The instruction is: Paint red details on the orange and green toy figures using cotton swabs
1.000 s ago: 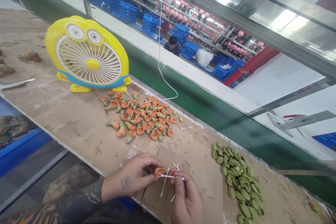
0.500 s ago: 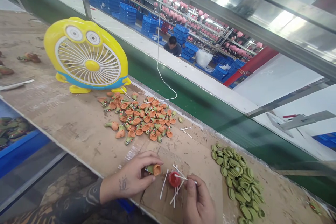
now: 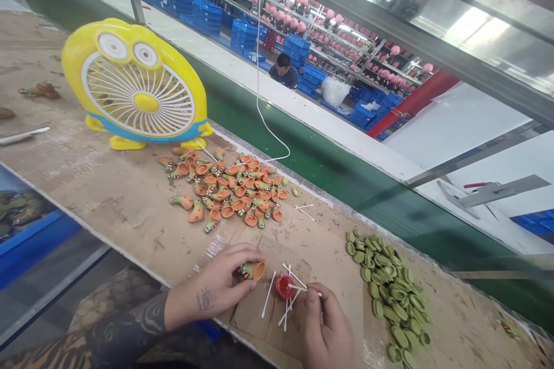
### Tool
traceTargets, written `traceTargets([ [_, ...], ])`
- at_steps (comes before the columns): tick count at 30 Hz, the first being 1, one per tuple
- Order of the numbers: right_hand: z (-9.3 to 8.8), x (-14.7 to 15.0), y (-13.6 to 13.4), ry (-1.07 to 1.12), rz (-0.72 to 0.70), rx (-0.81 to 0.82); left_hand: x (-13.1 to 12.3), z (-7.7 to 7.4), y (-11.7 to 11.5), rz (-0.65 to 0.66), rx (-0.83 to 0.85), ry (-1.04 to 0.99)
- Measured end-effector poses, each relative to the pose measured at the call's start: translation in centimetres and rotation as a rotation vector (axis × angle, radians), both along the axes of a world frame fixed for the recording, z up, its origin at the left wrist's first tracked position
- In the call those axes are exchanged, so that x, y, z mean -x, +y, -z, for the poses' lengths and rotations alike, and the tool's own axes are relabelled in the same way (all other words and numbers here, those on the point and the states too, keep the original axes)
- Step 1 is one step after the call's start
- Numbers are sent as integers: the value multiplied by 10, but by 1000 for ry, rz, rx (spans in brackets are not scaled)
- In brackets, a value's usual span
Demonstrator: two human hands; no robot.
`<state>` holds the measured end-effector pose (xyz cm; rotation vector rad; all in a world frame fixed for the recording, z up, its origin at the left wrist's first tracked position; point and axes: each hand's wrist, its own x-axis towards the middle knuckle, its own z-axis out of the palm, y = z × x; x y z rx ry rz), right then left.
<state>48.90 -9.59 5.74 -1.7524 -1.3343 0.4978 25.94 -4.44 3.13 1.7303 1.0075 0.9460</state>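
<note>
Between the thumb and fingers of my left hand is a small green-and-orange figurine piece, its hollow orange end facing right. My right hand pinches a cotton swab, whose tip is at the mouth of a small jar of red paint. Several loose cotton swabs lie around the jar on the cardboard. Beyond my hands spreads a pile of similar orange-and-green pieces. To the right lies a heap of green oval pieces.
A yellow and blue cartoon fan stands at the back left. Its white cord runs over a green belt behind the table. Two crossed swabs lie near the far edge. Across the belt sits a person.
The swab in my right hand has dipped so its tip now reaches the paint jar. My left hand has turned the figurine piece slightly. The whole view has shifted a little.
</note>
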Motion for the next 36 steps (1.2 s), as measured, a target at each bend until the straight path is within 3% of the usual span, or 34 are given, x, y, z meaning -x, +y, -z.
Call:
traceTargets([
  [3, -1, 1, -1, 112, 45, -62, 1, 1, 0, -22, 45, 17],
  [6, 2, 11, 0, 313, -52, -117, 1, 0, -2, -35, 103, 31],
  [10, 5, 29, 1, 472, -92, -54, 1, -3, -3, 1, 90, 17],
  [24, 3, 44, 1, 309, -134, 31, 2, -4, -4, 41, 101, 20],
  [31, 4, 36, 1, 347, -15, -43, 1, 6, 1, 94, 57, -130],
  [36, 8, 12, 4, 97, 40, -9, 3, 12, 2, 46, 271, -244],
])
